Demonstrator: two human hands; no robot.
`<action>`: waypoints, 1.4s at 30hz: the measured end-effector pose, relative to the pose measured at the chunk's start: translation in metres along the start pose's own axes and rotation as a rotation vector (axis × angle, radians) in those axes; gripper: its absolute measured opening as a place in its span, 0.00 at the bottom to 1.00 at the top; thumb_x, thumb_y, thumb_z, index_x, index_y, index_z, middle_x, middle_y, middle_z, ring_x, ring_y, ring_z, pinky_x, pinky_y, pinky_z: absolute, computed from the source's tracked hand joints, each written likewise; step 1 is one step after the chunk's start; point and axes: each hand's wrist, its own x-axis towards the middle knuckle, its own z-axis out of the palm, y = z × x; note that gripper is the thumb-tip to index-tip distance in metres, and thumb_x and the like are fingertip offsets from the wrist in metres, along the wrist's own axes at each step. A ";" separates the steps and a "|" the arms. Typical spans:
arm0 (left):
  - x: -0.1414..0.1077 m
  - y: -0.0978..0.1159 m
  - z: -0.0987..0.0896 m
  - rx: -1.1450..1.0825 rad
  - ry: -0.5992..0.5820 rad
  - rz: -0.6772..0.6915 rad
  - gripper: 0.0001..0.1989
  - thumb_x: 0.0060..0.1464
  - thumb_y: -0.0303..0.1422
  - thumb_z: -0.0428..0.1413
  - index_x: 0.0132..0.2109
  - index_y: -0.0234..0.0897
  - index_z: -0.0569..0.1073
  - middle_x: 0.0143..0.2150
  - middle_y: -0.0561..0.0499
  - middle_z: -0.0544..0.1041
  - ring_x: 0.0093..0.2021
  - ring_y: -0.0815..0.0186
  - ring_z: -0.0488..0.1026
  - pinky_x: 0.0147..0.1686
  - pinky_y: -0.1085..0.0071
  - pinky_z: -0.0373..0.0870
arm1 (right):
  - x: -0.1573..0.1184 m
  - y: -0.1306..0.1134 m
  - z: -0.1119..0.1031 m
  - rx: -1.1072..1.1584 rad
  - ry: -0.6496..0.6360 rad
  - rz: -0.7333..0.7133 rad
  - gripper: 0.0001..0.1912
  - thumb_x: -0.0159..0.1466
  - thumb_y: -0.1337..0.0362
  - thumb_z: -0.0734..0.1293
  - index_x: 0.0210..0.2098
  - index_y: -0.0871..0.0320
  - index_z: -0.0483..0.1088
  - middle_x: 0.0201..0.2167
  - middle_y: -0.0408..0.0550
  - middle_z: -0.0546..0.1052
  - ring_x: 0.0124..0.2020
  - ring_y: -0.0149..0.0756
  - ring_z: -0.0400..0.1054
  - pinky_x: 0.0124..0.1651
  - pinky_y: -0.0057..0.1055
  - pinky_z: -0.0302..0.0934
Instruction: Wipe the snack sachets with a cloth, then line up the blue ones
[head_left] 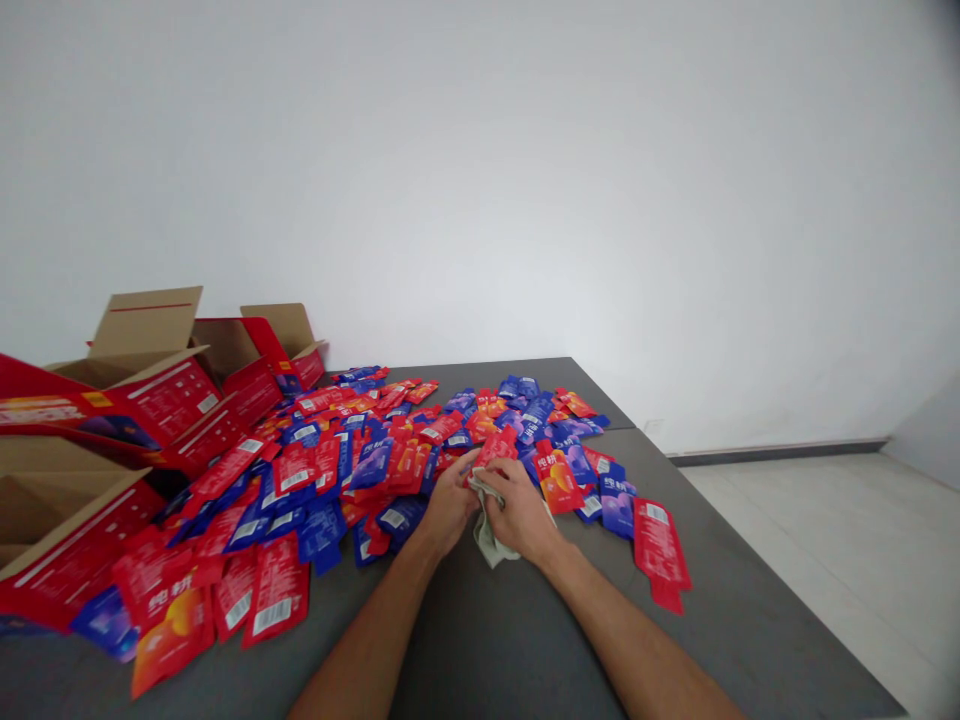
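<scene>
Both my hands meet over the near middle of the pile. Closed fingers of my left hand (450, 508) grip the lower left part of a red pouch (498, 446), whose top points away from me. My right hand (521, 510) is closed on a pale grey-green cloth (491, 545) and presses it against that pouch; the cloth's loose end hangs below. Some fingertips are hidden behind the cloth and pouch. Around my hands lie many flat spouted pouches, among them a red one with orange fruit (557, 478) and a blue one (616, 502).
Open cardboard boxes (71, 545) with red printed sides stand at the left, flaps up. A large heap of red and blue pouches (300, 470) spreads beside them over the dark table (480, 650). One red pouch (660, 545) lies apart near the right edge. A white wall (525, 200) rises behind.
</scene>
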 end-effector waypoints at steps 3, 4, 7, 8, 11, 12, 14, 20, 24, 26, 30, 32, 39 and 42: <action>-0.005 0.005 0.003 0.063 -0.065 0.034 0.35 0.38 0.19 0.59 0.58 0.38 0.72 0.47 0.45 0.79 0.41 0.62 0.76 0.40 0.69 0.72 | 0.002 0.006 -0.001 -0.010 0.071 0.019 0.22 0.61 0.74 0.61 0.51 0.51 0.73 0.48 0.51 0.71 0.51 0.42 0.64 0.54 0.41 0.63; -0.007 0.007 0.004 0.088 -0.078 0.046 0.34 0.39 0.20 0.59 0.58 0.38 0.72 0.49 0.44 0.79 0.44 0.60 0.76 0.43 0.67 0.72 | 0.004 0.010 -0.002 -0.021 0.113 0.037 0.22 0.61 0.74 0.61 0.51 0.52 0.73 0.49 0.52 0.71 0.52 0.43 0.64 0.54 0.42 0.63; -0.012 0.010 0.008 0.147 -0.127 0.065 0.31 0.42 0.22 0.61 0.57 0.37 0.74 0.51 0.43 0.78 0.49 0.56 0.75 0.48 0.63 0.71 | 0.008 0.023 -0.008 -0.078 0.242 0.109 0.21 0.63 0.72 0.60 0.52 0.54 0.73 0.50 0.53 0.71 0.51 0.45 0.63 0.56 0.45 0.61; -0.013 0.011 0.009 0.157 -0.143 0.068 0.31 0.43 0.22 0.61 0.57 0.37 0.74 0.52 0.43 0.78 0.50 0.55 0.74 0.49 0.62 0.71 | 0.009 0.026 -0.010 -0.097 0.272 0.127 0.20 0.63 0.71 0.60 0.52 0.53 0.73 0.51 0.53 0.70 0.51 0.45 0.63 0.56 0.45 0.61; -0.012 0.007 0.006 0.156 -0.138 0.085 0.32 0.42 0.20 0.58 0.57 0.37 0.73 0.54 0.43 0.77 0.52 0.55 0.74 0.49 0.62 0.71 | 0.008 0.026 -0.011 -0.114 0.277 0.125 0.21 0.64 0.71 0.60 0.54 0.53 0.72 0.52 0.52 0.70 0.52 0.45 0.63 0.56 0.44 0.60; -0.011 0.005 0.004 0.150 -0.114 0.090 0.33 0.41 0.20 0.58 0.57 0.37 0.73 0.54 0.42 0.76 0.51 0.55 0.74 0.49 0.62 0.72 | 0.008 0.023 -0.010 -0.105 0.251 0.106 0.21 0.64 0.71 0.60 0.54 0.53 0.72 0.52 0.52 0.70 0.52 0.45 0.63 0.56 0.44 0.60; -0.008 0.001 0.000 0.130 -0.050 0.100 0.34 0.39 0.19 0.58 0.57 0.37 0.72 0.54 0.42 0.77 0.49 0.56 0.75 0.46 0.63 0.72 | 0.006 0.015 -0.007 -0.078 0.177 0.055 0.23 0.63 0.73 0.60 0.55 0.53 0.72 0.52 0.52 0.70 0.52 0.44 0.63 0.55 0.43 0.60; -0.003 0.003 -0.007 -0.031 0.103 0.125 0.29 0.41 0.23 0.62 0.53 0.37 0.72 0.45 0.46 0.80 0.37 0.65 0.77 0.36 0.71 0.71 | 0.002 -0.007 -0.001 0.018 -0.031 -0.079 0.25 0.61 0.77 0.59 0.52 0.50 0.73 0.49 0.49 0.72 0.51 0.42 0.63 0.54 0.41 0.61; 0.001 0.009 -0.011 -0.130 0.215 0.164 0.21 0.46 0.29 0.62 0.50 0.39 0.73 0.43 0.49 0.79 0.36 0.67 0.76 0.38 0.70 0.72 | 0.002 -0.005 0.001 0.073 0.101 -0.040 0.23 0.62 0.74 0.59 0.53 0.51 0.72 0.50 0.51 0.72 0.53 0.42 0.64 0.56 0.42 0.62; 0.002 0.010 -0.014 -0.133 0.255 0.169 0.23 0.45 0.28 0.63 0.50 0.40 0.72 0.42 0.50 0.78 0.36 0.67 0.76 0.38 0.70 0.72 | 0.003 -0.003 0.002 0.084 0.189 -0.006 0.22 0.63 0.72 0.60 0.55 0.51 0.70 0.51 0.52 0.71 0.53 0.43 0.65 0.56 0.43 0.62; 0.002 0.005 -0.014 -0.078 0.233 0.127 0.26 0.42 0.28 0.64 0.52 0.39 0.73 0.39 0.51 0.79 0.34 0.68 0.76 0.37 0.70 0.71 | 0.003 -0.004 0.001 0.103 0.214 0.020 0.21 0.65 0.69 0.61 0.57 0.52 0.68 0.53 0.53 0.71 0.55 0.43 0.65 0.58 0.44 0.62; 0.001 0.000 -0.009 -0.034 0.174 0.083 0.22 0.43 0.29 0.65 0.48 0.35 0.76 0.39 0.48 0.80 0.36 0.66 0.77 0.39 0.70 0.71 | 0.003 -0.006 0.001 0.111 0.224 0.029 0.21 0.65 0.68 0.61 0.57 0.52 0.68 0.53 0.53 0.72 0.55 0.43 0.65 0.58 0.44 0.62; -0.002 -0.006 0.013 -0.205 0.186 0.021 0.16 0.52 0.42 0.61 0.41 0.33 0.76 0.42 0.45 0.80 0.44 0.60 0.78 0.46 0.64 0.72 | 0.002 -0.007 0.007 0.088 0.163 -0.058 0.19 0.66 0.69 0.62 0.54 0.49 0.71 0.50 0.50 0.75 0.53 0.42 0.67 0.55 0.43 0.64; -0.004 -0.003 0.012 -0.223 0.155 0.053 0.16 0.52 0.38 0.61 0.47 0.35 0.76 0.47 0.46 0.79 0.47 0.60 0.77 0.48 0.65 0.72 | 0.003 -0.005 0.009 0.053 0.158 -0.043 0.19 0.65 0.70 0.61 0.53 0.49 0.72 0.51 0.51 0.74 0.53 0.42 0.66 0.55 0.43 0.64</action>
